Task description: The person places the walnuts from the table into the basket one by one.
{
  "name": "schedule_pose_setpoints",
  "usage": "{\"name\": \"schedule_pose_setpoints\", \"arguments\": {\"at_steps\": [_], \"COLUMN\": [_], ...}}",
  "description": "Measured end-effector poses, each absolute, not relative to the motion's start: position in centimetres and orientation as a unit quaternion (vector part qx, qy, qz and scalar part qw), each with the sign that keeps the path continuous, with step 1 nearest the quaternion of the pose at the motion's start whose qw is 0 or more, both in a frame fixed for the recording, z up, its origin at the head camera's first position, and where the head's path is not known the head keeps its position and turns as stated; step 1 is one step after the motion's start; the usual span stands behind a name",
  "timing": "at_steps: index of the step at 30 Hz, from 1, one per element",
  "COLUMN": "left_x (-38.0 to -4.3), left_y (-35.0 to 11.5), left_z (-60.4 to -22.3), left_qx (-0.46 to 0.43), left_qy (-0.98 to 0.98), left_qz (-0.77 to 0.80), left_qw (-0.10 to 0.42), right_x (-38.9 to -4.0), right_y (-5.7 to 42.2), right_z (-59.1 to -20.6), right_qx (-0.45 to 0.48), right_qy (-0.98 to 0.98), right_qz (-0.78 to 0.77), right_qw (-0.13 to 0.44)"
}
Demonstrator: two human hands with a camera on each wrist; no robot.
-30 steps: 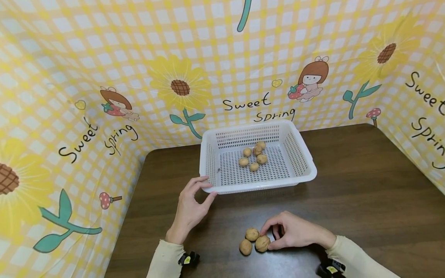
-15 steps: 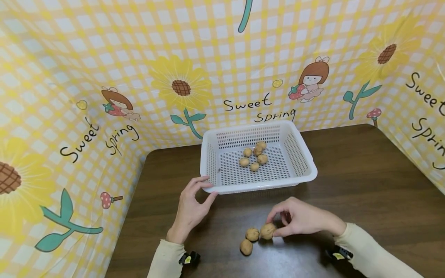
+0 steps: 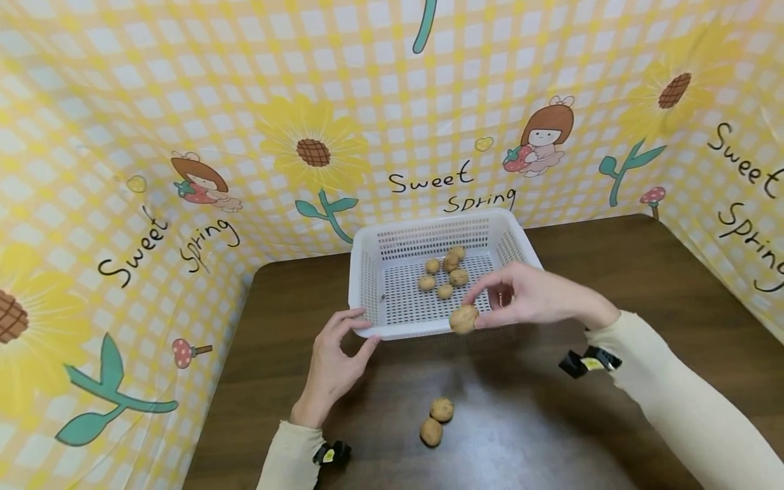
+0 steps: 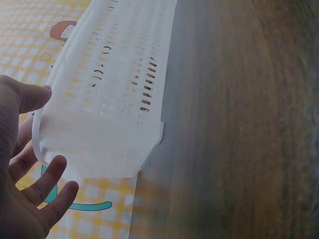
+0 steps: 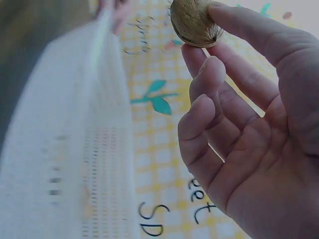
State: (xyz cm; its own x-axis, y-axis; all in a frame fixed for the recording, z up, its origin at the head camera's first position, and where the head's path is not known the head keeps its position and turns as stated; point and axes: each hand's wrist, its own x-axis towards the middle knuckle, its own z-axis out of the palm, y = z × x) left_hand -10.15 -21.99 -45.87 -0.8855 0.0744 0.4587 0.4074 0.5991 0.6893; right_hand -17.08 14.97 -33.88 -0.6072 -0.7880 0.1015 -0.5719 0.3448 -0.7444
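Note:
A walnut [image 3: 464,318] is pinched between the thumb and fingertips of my right hand [image 3: 533,296], held up over the near rim of a white perforated plastic basket [image 3: 422,331]. The right wrist view shows the same walnut [image 5: 196,22] at the fingertips. My left hand [image 3: 333,361] grips the basket's near left corner, thumb on the outside and fingers over the rim; the left wrist view shows the thumb against the basket wall [image 4: 99,89]. Several walnuts [image 3: 458,277] lie on the basket floor. Two more walnuts [image 3: 442,410] touch each other on the table in front of it.
The brown wood-grain table [image 3: 294,292] runs under everything. A yellow checked cloth [image 3: 404,88] with printed flowers hangs behind the basket and along both sides.
My right hand has picked one walnut out of the group of three on the table and carried it up and forward to the basket's rim. The left hand stays on the basket corner.

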Motion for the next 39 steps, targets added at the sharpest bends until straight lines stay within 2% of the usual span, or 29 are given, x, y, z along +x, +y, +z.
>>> {"name": "schedule_pose_setpoints", "arguments": {"at_steps": [11, 14, 20, 24, 30, 39], "left_x": [-10.1, -10.2, -10.1, -10.0, -10.0, -9.9], "left_y": [-22.0, -22.0, -21.9, -21.9, -22.0, -22.0], "left_z": [-45.7, -45.7, -45.7, -45.6, -45.6, -45.7], "left_qx": [-0.136, -0.138, -0.135, -0.13, -0.132, -0.132], "left_qy": [-0.873, -0.872, -0.874, -0.873, -0.873, -0.873], "left_qz": [-0.425, -0.424, -0.424, -0.428, -0.427, -0.426], "left_qw": [0.197, 0.2, 0.195, 0.194, 0.194, 0.198], "right_x": [-23.7, -25.2, -27.4, -28.3, -29.4, -30.4], "right_y": [13.0, 12.6, 12.3, 11.8, 11.3, 10.0], "right_z": [-31.6, -31.8, -33.5, -35.0, -37.1, -39.3], "right_qx": [-0.378, -0.334, -0.258, -0.247, -0.213, -0.219], "right_qy": [0.8, 0.81, 0.827, 0.839, 0.851, 0.863], "right_qz": [-0.436, -0.449, -0.468, -0.455, -0.434, -0.401], "right_qw": [0.166, 0.174, 0.175, 0.168, 0.204, 0.219]}}
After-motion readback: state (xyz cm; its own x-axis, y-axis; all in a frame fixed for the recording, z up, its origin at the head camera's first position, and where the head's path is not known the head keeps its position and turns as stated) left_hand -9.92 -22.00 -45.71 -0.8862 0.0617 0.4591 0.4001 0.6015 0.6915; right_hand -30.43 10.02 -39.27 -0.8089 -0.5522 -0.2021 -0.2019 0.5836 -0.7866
